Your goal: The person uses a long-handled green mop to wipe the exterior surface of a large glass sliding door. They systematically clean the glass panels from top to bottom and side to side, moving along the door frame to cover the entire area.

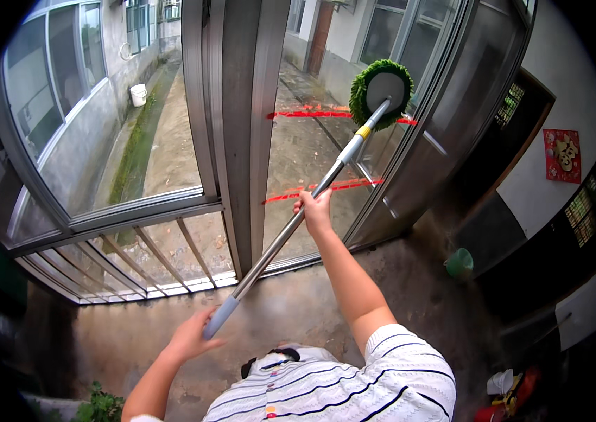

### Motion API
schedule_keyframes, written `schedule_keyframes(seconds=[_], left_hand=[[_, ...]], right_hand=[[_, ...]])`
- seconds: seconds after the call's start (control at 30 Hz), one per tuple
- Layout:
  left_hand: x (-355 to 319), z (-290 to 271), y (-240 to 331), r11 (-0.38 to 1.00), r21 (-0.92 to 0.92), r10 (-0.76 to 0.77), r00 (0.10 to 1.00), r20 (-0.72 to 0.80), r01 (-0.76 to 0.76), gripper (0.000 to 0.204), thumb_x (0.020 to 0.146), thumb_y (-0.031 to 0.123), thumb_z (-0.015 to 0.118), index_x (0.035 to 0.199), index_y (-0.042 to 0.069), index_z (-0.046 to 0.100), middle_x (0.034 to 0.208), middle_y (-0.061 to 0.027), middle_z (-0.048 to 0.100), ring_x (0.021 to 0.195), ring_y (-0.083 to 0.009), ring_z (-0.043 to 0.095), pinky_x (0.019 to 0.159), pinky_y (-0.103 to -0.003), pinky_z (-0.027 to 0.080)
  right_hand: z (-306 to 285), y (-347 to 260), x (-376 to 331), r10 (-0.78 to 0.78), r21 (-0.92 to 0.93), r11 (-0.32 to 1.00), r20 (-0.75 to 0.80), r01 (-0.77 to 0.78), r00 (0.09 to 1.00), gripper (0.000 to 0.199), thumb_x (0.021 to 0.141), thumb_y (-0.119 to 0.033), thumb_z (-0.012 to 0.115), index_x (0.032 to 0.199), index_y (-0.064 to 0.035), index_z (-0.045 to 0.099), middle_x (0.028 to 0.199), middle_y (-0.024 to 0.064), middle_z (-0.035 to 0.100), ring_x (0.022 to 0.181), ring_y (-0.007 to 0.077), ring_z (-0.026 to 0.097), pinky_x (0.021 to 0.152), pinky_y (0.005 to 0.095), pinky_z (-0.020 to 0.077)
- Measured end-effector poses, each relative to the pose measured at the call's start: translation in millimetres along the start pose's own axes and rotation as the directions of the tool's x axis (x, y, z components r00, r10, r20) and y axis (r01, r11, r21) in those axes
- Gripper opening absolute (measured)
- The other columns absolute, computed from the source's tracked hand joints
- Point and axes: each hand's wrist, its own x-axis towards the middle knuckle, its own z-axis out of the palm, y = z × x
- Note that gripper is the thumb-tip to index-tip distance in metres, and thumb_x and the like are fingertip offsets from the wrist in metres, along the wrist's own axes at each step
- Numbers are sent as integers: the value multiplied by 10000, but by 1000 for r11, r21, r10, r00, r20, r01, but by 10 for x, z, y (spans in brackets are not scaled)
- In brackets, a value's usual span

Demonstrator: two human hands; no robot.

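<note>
A long-handled mop [291, 231] slants up from lower left to upper right. Its round head [387, 90] has a green shaggy fringe and a grey backing plate. My right hand [314, 209] is closed around the middle of the metal pole. At the lower end, my left hand [189, 336] rests loosely around the grey-blue grip [221, 316], thumb and fingers on either side of it. The head is raised in front of a tall glass door panel [312, 155]; whether it touches the glass I cannot tell.
Two red strips [330, 188] cross the door panel. A metal-framed window [122, 141] with bars below it [144, 247] stands left. On the right are a dark door frame [446, 91], a green bucket [460, 263] and red-and-yellow items [512, 397]. A plant [101, 402] sits lower left.
</note>
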Motion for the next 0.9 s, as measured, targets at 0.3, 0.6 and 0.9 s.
schedule_keyframes(seconds=[0.3, 0.6, 0.9], left_hand=[[-468, 468, -551, 970, -166, -212, 956, -205, 179, 293, 803, 262, 653, 781, 32, 472, 699, -189, 566, 607, -355, 560, 560, -382, 433], [854, 632, -101, 839, -520, 145, 987, -73, -162, 250, 859, 238, 598, 1004, 48, 526, 699, -57, 559, 573, -168, 565, 548, -321, 457], [2270, -37, 1701, 396, -887, 246, 958, -145, -236, 240, 929, 303, 537, 887, 69, 503, 652, 19, 441, 467, -35, 376, 398, -191, 285]], right_hand=[[162, -165, -42, -14, 21, 1000, 72, 13, 997, 380, 838, -8, 565, 1039, -63, 247, 751, 74, 483, 520, 148, 559, 449, 279, 509], [187, -1418, 830, -243, -112, 952, 283, 283, 928, 362, 823, 6, 549, 951, -49, 215, 713, 102, 491, 504, 178, 585, 426, 309, 523], [259, -3468, 1933, -334, -138, 905, 351, 401, 875, 481, 871, -174, 628, 1067, 13, 231, 796, 142, 518, 698, 260, 630, 691, 416, 587]])
